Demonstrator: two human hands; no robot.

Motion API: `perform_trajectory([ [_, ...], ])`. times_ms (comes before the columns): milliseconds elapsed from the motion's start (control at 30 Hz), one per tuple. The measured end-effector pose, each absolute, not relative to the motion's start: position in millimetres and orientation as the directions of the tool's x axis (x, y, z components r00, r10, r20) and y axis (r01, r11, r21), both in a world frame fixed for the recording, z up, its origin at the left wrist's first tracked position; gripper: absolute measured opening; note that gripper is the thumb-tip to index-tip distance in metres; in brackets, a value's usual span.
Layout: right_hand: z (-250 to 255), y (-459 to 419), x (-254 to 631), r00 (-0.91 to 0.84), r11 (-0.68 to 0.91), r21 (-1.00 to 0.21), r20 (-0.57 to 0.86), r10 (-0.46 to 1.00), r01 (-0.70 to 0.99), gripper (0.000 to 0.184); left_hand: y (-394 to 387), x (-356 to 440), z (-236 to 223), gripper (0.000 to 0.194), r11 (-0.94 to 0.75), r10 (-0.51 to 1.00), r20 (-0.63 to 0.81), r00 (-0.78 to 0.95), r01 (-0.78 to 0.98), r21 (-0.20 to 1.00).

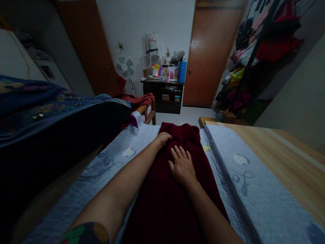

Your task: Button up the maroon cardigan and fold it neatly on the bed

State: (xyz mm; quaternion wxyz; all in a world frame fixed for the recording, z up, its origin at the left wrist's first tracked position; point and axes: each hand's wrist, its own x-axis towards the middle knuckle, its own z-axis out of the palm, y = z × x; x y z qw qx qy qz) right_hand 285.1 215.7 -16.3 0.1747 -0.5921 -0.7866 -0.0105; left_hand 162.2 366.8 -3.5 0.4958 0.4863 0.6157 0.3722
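Observation:
A long dark red piece of clothing (167, 203), its exact kind unclear, lies lengthwise before me on a light blue quilted cover (106, 166). At its far end the fabric bunches into raised folds. My left hand (164, 138) is at the far left edge of the cloth, its fingers curled in and closed on the fabric there; part of the grip is hidden. My right hand (182, 166) rests palm down on the middle of the cloth, fingers stretched out and slightly spread, holding nothing.
Dark and denim-blue clothing (86, 108) hangs or lies along my left. A bare wooden board (276, 145) borders the cover on the right. Beyond stand a wooden chair-like frame (151, 115), a fan (126, 67), a black cabinet (164, 98) and a rack of bags (275, 47).

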Motion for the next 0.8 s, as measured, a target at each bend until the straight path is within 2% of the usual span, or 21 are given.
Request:
perform_trajectory([
  [133,-16,214,284,-0.24,0.3,-0.188,0.288,0.927,0.935,0.057,390,168,8,0.029,0.23,0.973,-0.216,-0.081,0.317,0.92],
  [200,-16,214,284,-0.238,0.298,-0.189,0.288,0.928,0.936,0.057,399,173,9,0.035,0.221,0.974,-0.18,-0.137,0.428,0.876],
  [333,-16,215,285,-0.231,0.293,-0.196,0.286,0.93,0.936,0.057,412,187,7,0.029,0.215,0.971,-0.099,-0.216,0.626,0.75],
  [467,-17,216,285,-0.222,0.286,-0.208,0.282,0.933,0.935,0.057,419,196,3,0.013,0.161,0.981,-0.064,-0.182,0.59,0.791],
  [633,-19,216,285,-0.214,0.283,-0.219,0.293,0.932,0.934,0.058,415,192,-10,0.014,0.094,0.987,-0.012,-0.161,0.512,0.854],
  [800,-19,216,285,-0.211,0.278,-0.222,0.283,0.936,0.935,0.058,409,183,-27,0.016,0.082,0.985,0.006,-0.171,0.508,0.857],
])
